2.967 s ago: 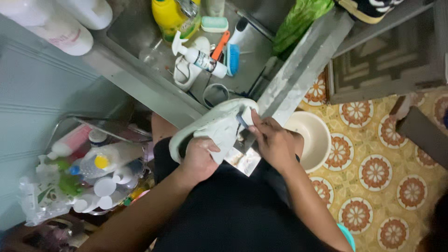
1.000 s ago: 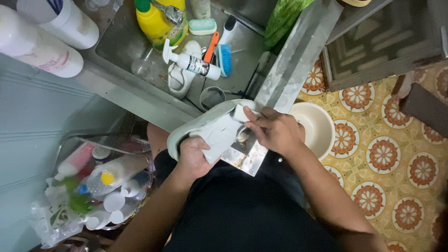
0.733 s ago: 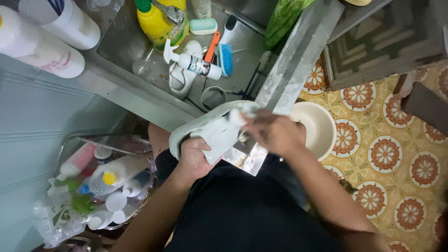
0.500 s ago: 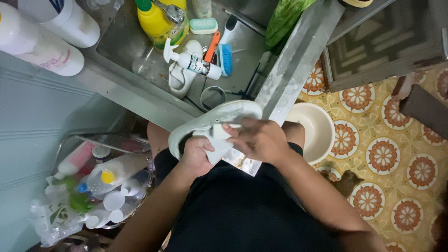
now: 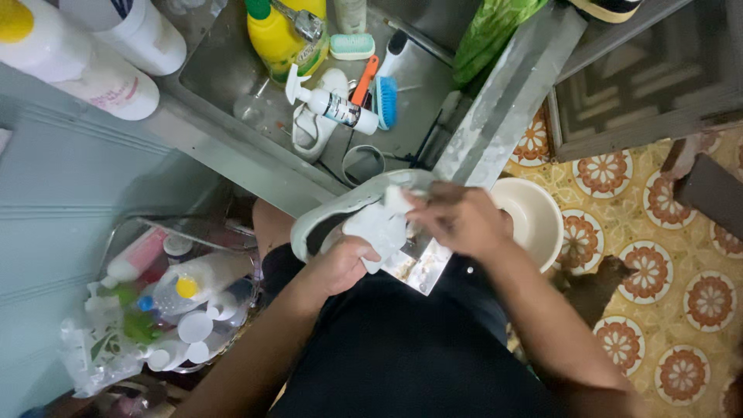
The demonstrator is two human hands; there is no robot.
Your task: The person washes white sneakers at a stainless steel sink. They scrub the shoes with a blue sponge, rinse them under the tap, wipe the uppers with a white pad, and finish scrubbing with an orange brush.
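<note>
The left hand [image 5: 343, 265] is closed around the side of a pale grey-green shoe [image 5: 340, 213], gripping it from below so that the shoe lies tilted across the person's lap, its opening facing up. The right hand [image 5: 458, 219] is curled over the near end of the same shoe, fingers bent down onto a white wad [image 5: 378, 224] that is pressed against the shoe; it looks like a cloth or a crumpled tissue, though the blur on this hand makes it hard to say which. Just under both hands a flat, shiny, speckled sheet [image 5: 422, 267] sticks out toward the person's dark shorts [image 5: 402, 348].

Right beside the right wrist stands a cream plastic basin [image 5: 538, 220] on the patterned floor tiles [image 5: 681, 310]. Above the shoe a steel sink [image 5: 232, 70] holds a white spray bottle [image 5: 333, 104] lying on its side, an orange-handled brush with blue bristles [image 5: 379, 97], a yellow bottle of liquid [image 5: 282, 35] and a small pale green scrubbing block [image 5: 352, 46]. A green plastic bag [image 5: 491, 27] hangs over the sink's far edge. Two large white bottles [image 5: 101, 62] rest on the ledge beside the sink. Below that ledge, near the left elbow, a wire basket [image 5: 166, 286] is crammed with assorted bottles and caps.
</note>
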